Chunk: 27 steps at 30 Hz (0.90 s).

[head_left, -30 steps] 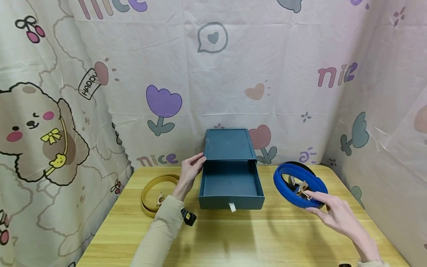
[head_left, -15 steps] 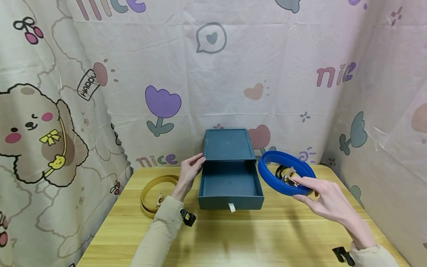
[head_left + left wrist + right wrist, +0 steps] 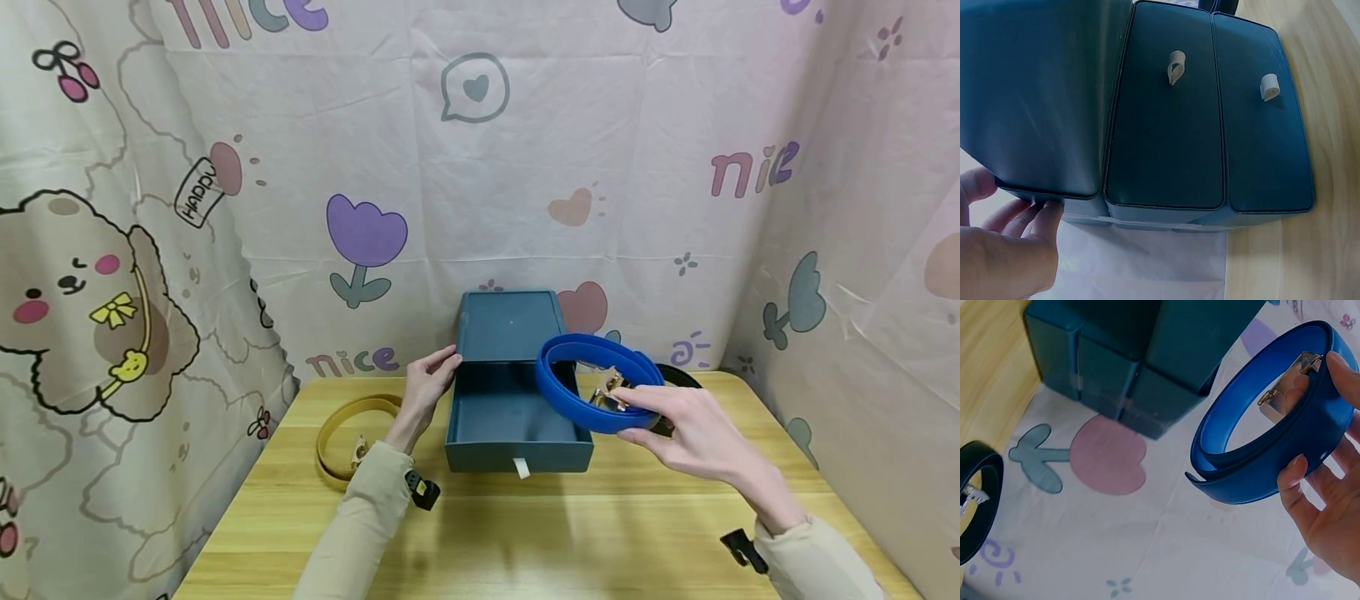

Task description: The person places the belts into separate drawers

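A coiled blue belt with a gold buckle is held up by my right hand. The right wrist view shows the thumb and fingers pinching its band on either side. In the head view the coil overlaps the right side of the pulled-out top drawer, which has bare floor inside. My left hand rests its fingertips against the left side of the dark teal drawer box, near the casing's front corner. The left wrist view shows two closed drawers below, each with a white pull tab.
A coiled yellow belt lies on the wooden table, left of the box. Toward the back right sits a coiled black belt, partly hidden behind the blue one in the head view. A patterned cloth hangs behind the table.
My right hand has carried the blue belt up and leftward from beside the black belt to the right side of the drawer. The left hand and box stay put.
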Each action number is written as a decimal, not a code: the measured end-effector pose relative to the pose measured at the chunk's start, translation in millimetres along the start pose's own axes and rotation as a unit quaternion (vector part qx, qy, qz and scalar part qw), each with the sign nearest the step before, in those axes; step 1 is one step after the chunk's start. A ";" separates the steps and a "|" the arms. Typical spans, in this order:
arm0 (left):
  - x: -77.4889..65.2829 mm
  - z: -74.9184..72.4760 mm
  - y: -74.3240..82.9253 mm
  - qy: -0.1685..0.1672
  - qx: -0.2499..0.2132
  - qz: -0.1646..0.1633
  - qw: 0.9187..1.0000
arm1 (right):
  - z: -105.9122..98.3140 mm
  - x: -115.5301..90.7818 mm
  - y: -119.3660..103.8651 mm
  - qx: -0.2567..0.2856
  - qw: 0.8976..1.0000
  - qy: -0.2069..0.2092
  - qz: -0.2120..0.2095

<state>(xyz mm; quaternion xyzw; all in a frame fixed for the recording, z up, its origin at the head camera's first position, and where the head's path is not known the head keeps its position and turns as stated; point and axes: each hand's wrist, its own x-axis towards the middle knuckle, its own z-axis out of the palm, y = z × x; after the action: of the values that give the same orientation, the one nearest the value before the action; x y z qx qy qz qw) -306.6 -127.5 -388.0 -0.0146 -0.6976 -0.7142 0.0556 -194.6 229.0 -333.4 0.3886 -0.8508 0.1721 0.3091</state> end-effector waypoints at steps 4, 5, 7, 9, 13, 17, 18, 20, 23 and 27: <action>0.1 0.0 -0.9 -0.001 -0.003 0.002 1.000 | 3.2 9.3 -5.5 0.007 1.000 -0.014 -0.007; 0.0 0.0 -1.1 -0.002 -0.004 0.002 1.000 | 3.9 11.5 -6.7 0.006 1.000 -0.016 -0.011; 0.1 0.0 -1.3 -0.002 -0.004 0.003 1.000 | 5.8 15.7 -8.7 0.009 1.000 -0.018 -0.020; 0.2 -0.3 -1.4 -0.003 -0.003 0.003 1.000 | 7.9 20.0 -10.6 0.014 0.999 -0.019 -0.030; 0.5 -0.4 -1.2 -0.002 -0.004 0.002 1.000 | 13.0 27.0 -14.6 0.028 0.998 -0.022 -0.050; 0.5 -0.2 -1.0 0.001 -0.006 0.001 1.000 | 17.6 31.0 -19.2 0.041 0.997 -0.030 -0.057; 0.4 -0.1 -1.0 0.002 -0.006 0.000 1.000 | 18.5 31.9 -20.4 0.044 0.997 -0.035 -0.055; 0.4 -0.2 -0.9 0.003 -0.005 0.000 1.000 | 20.2 33.5 -22.6 0.050 0.996 -0.048 -0.048; 0.2 -0.5 -0.9 0.005 -0.005 -0.001 1.000 | 22.3 36.0 -25.2 0.058 0.995 -0.068 -0.036; 0.2 -1.3 -1.1 0.004 -0.006 0.000 1.000 | 25.1 39.3 -27.3 0.065 0.994 -0.084 -0.033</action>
<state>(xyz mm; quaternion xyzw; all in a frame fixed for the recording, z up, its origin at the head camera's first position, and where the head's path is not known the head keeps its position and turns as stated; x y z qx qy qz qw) -306.9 -128.8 -389.2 -0.0119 -0.6928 -0.7187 0.0584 -203.4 176.4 -324.8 0.4489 -0.8475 0.1829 0.2163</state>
